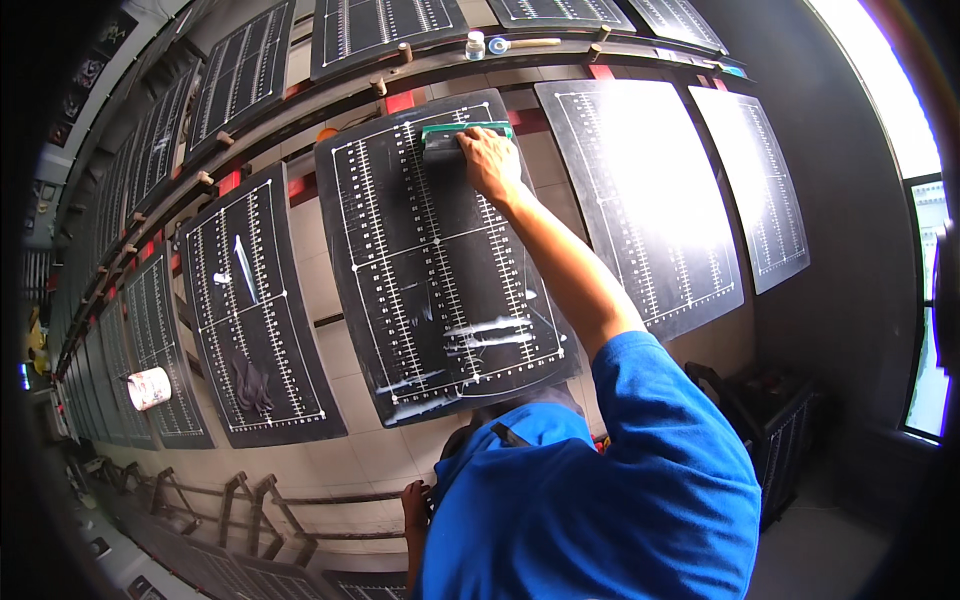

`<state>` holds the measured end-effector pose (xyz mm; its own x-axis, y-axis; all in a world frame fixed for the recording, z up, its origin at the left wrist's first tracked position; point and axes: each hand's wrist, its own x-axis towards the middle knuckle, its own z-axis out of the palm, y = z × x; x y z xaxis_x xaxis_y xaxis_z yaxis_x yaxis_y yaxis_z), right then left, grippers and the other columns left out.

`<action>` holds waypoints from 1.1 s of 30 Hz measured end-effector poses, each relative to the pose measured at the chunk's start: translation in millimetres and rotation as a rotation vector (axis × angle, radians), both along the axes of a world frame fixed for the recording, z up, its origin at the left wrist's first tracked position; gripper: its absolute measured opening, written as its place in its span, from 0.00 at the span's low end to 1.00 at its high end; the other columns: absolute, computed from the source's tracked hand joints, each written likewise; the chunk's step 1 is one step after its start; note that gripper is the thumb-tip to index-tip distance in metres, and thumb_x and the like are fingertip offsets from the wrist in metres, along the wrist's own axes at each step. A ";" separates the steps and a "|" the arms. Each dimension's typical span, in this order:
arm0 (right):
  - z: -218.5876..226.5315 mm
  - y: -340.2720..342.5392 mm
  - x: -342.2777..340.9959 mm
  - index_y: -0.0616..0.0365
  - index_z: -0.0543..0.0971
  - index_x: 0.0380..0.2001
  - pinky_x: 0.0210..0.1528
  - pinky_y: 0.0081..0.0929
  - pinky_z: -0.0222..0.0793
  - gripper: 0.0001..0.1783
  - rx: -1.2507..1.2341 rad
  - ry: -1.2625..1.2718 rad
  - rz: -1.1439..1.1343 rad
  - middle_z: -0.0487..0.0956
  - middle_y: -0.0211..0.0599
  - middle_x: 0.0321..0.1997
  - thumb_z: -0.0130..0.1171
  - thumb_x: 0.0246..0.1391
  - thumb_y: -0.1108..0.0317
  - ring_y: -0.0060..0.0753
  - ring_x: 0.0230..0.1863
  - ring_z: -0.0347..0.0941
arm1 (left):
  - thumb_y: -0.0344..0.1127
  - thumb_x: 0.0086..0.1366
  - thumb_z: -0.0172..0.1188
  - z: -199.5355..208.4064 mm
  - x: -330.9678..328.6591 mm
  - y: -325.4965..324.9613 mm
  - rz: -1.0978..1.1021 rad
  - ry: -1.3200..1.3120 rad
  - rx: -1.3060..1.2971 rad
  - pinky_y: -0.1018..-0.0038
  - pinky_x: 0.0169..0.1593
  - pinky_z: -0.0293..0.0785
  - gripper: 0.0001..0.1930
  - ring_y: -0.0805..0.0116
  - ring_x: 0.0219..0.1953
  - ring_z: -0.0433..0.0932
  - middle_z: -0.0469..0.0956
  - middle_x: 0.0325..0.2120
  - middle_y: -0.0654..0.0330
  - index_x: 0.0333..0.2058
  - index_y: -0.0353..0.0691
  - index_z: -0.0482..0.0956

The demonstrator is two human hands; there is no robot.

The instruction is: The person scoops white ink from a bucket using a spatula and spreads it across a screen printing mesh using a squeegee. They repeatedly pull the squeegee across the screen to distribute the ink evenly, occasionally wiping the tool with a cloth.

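Note:
A large black mat [400, 300], printed with white ruler scales and a border line, lies in front of me. Near its far edge, my right hand [490, 160] is closed on a wide dark squeegee [443, 143] with a green strip along its far side. The squeegee's underside is hidden. Whitish streaks [490, 328] and smears mark the mat's near part. Beside my body, low in the view, my left hand [414, 500] hangs away from the mat. Its fingers are mostly hidden, and whether it holds a small dark thing cannot be made out.
Similar mats stand left [250, 310] and right [650, 200] on red-and-dark racks. A dark rag [252, 385] lies on the left mat, a white tub [149, 388] farther left. A small jar [475, 45] and tape roll [499, 46] rest on the far rail [560, 50].

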<state>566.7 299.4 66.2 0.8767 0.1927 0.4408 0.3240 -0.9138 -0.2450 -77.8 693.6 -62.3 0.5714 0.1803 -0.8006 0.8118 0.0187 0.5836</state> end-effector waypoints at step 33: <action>0.0 -0.8 31.7 0.54 0.80 0.44 0.50 0.38 0.70 0.14 -0.049 0.021 0.023 0.78 0.35 0.45 0.52 0.55 0.70 0.39 0.51 0.75 | 0.42 0.70 0.52 -15.8 -13.7 -48.1 0.381 0.302 -0.126 0.74 0.27 0.75 0.16 0.65 0.30 0.80 0.80 0.37 0.52 0.48 0.35 0.75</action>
